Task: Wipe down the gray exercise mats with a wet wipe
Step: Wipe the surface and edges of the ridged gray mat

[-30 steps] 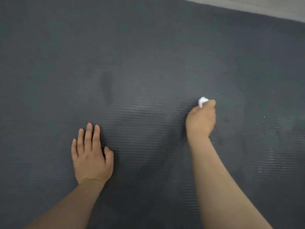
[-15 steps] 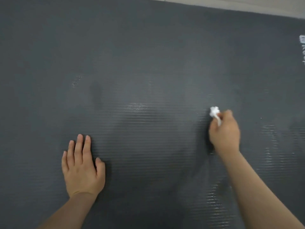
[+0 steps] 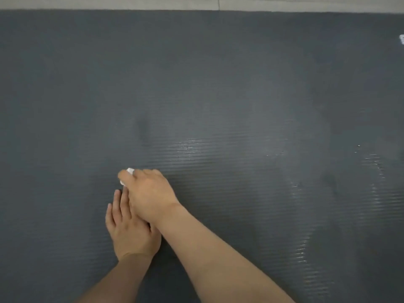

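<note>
1. Since half a second ago, my right hand (image 3: 148,191) has swept from the right of the mat across to the left, and now crosses over the fingers of my left hand (image 3: 129,228), which has stayed planted.
2. Filling nearly the whole view, the gray exercise mat (image 3: 218,73) lies flat, its far edge meeting a strip of pale floor (image 3: 109,3) at the top.
3. Progress, as I judge it: wet sheen glints along the ribs in the middle and down the right side, so those stretches look wiped; the far band and the left side look dull and dry and probably remain to be done. I see only this one mat, so I cannot tell about any others.
4. The surface is dark gray with fine ridges running left to right, a darker smudge left of centre and a scrap of white print at the far right edge.
5. My left hand rests flat on the mat, fingers straight and together.
6. My right hand grips the wet wipe (image 3: 130,171), balled up small and white, peeking out past my fingertips and pressed to the mat just beyond my left hand.
</note>
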